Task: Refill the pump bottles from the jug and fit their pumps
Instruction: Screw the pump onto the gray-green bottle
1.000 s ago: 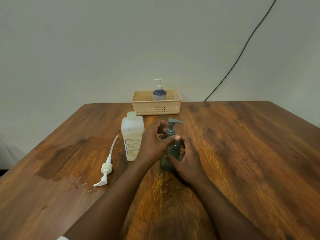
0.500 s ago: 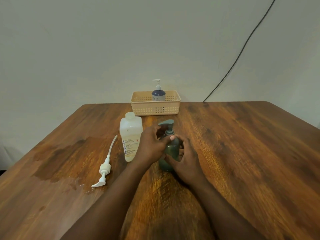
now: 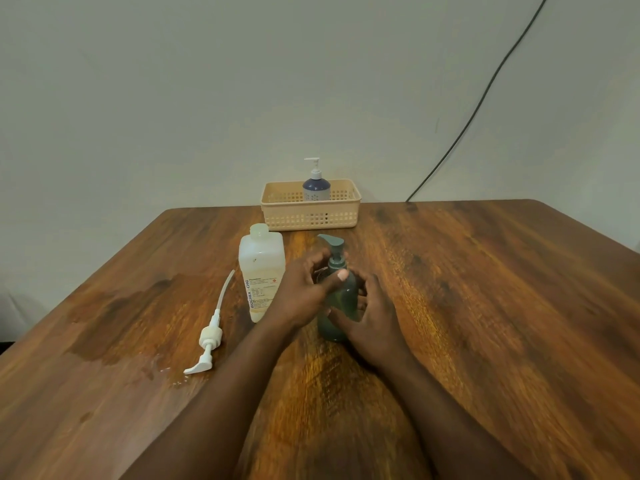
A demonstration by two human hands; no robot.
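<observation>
A dark green pump bottle (image 3: 341, 303) stands upright on the wooden table (image 3: 485, 306), its green pump head (image 3: 332, 242) on top with the spout pointing left. My left hand (image 3: 304, 292) grips the pump collar at the bottle's neck, thumb across the front. My right hand (image 3: 372, 318) holds the bottle's lower body from the right. A translucent white jug (image 3: 261, 271), uncapped, stands just left of the bottle. A loose white pump (image 3: 209, 336) with its long tube lies on the table further left.
A beige basket (image 3: 311, 209) stands at the table's far edge with a blue pump bottle (image 3: 316, 188) inside it. A wet patch and droplets (image 3: 162, 370) lie near the loose pump. A black cable (image 3: 485, 95) runs down the wall at right.
The green pump head has turned from pointing right to pointing left as my left hand twists the collar. My right hand stays on the bottle's body.
</observation>
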